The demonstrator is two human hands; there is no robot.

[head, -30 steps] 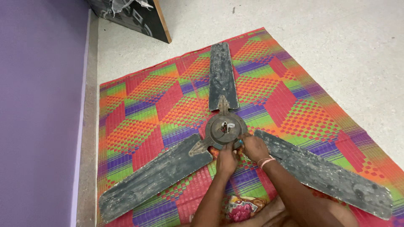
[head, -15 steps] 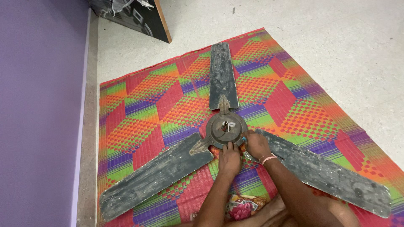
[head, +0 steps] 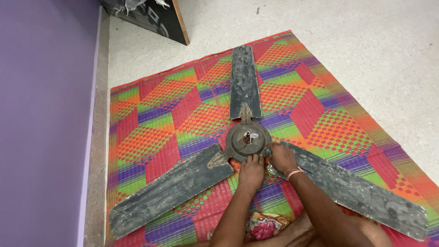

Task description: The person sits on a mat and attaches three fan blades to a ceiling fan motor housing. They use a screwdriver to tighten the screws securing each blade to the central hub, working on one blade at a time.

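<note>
An old, dirty ceiling fan lies flat on a colourful woven mat (head: 183, 114). Its round motor hub (head: 247, 136) sits in the middle, with one blade (head: 244, 82) pointing away, one (head: 169, 190) to the lower left and one (head: 356, 190) to the lower right. My left hand (head: 251, 168) rests on the hub's near rim. My right hand (head: 281, 158) touches the hub's right edge where the right blade joins; a small blue object shows at its fingertips. A band circles my right wrist. Whether either hand grips anything is unclear.
A purple wall (head: 41, 123) runs along the left, with a strip of bare floor beside the mat. A dark board with a wooden edge (head: 157, 20) leans at the top. Speckled floor (head: 366, 55) extends right. Patterned cloth (head: 265, 226) lies near my lap.
Both hands stay at the hub's near edge; my right hand has shifted slightly along the rim. The fan has not moved.
</note>
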